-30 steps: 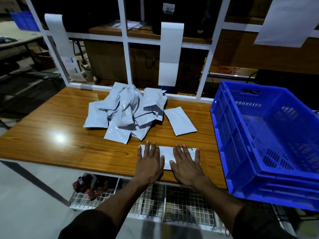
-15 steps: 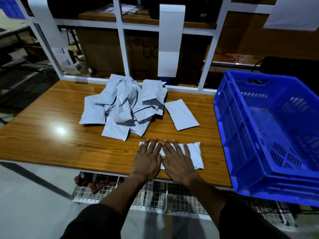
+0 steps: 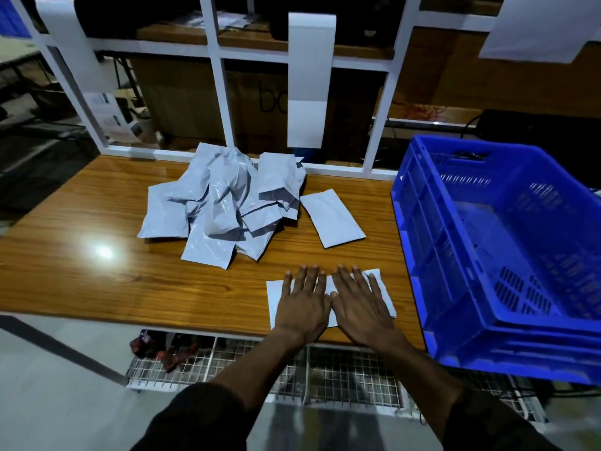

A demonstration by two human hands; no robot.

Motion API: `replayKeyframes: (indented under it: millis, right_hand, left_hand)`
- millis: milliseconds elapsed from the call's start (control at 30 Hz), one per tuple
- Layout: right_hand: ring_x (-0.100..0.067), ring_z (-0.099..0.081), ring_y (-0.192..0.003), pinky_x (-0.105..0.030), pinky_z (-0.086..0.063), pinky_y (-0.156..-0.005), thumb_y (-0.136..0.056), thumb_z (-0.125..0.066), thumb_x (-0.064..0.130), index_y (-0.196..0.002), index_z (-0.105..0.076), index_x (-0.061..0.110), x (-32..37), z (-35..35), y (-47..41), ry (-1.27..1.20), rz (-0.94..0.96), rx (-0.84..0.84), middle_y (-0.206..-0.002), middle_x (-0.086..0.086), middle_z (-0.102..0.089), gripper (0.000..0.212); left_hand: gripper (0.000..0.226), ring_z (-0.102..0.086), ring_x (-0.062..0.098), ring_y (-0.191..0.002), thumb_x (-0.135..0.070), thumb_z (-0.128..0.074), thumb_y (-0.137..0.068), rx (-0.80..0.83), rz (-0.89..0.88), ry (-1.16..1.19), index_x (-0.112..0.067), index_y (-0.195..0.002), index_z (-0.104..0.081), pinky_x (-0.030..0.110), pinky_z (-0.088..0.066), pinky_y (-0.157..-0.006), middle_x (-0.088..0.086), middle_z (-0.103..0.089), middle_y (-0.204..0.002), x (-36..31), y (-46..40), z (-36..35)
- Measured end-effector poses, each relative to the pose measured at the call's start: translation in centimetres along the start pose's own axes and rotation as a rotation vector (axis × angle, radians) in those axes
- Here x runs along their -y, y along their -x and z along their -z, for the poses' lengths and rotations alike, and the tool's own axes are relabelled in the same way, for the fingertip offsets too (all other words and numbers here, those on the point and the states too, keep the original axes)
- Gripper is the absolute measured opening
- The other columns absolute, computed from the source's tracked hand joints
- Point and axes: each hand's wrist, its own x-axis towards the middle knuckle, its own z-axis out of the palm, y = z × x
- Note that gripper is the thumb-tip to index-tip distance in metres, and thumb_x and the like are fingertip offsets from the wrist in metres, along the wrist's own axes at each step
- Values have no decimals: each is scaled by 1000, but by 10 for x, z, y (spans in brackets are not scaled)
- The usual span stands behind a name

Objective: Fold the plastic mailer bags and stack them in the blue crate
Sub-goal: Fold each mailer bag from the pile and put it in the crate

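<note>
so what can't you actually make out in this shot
Head view only:
- Mailer bag under both hands: its middle is covered by the left hand and right hand, so the fold state is unclear.
- Blue crate: right side cut off by the frame edge.
- Mailer pile: count hidden by overlap.

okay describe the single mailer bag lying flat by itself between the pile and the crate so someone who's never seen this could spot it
On the wooden table, look left of the blue crate and right of the crumpled pile of mailer bags. The lone mailer bag lies there flat and smooth, untouched, unlike the one under both hands at the near edge.
</note>
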Motion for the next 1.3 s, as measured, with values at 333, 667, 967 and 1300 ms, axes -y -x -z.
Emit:
replayKeyframes:
  millis: [333,667,967,1300]
  right_hand:
    - [-22,10,-154,-47,8,-123,-87,25,57,-161,-9,24,5,-5,-3,-60,-70,-17,-168,1,1,87]
    - [-29,15,-153,-67,9,-115,-90,11,55,-159,-6,38,30,-7,-13,-34,-18,30,-168,9,7,73]
    - [-28,8,-155,-54,4,-122,-93,10,67,-158,-11,42,8,-6,-3,-63,24,-2,-168,7,2,73]
    - [-25,20,-152,-50,13,-120,-94,1,69,-158,4,41,-22,-2,10,-77,-25,78,-165,6,20,70]
  left_hand:
    - [76,1,24,-158,-53,9,-96,-13,-124,-61,-23,-163,-15,50,1,-126,0,-7,-171,17,-9,0]
    - [75,-9,39,-156,-50,2,-99,-44,71,-9,-17,-161,-26,52,-12,-124,10,-18,-169,41,2,-3]
    - [89,11,41,-155,-76,15,-85,-15,125,11,-38,-162,-8,54,5,-124,-4,2,-171,42,8,2]
    - [96,16,46,-152,-84,20,-75,48,157,-23,-44,-161,2,63,7,-119,-7,11,-170,41,9,6]
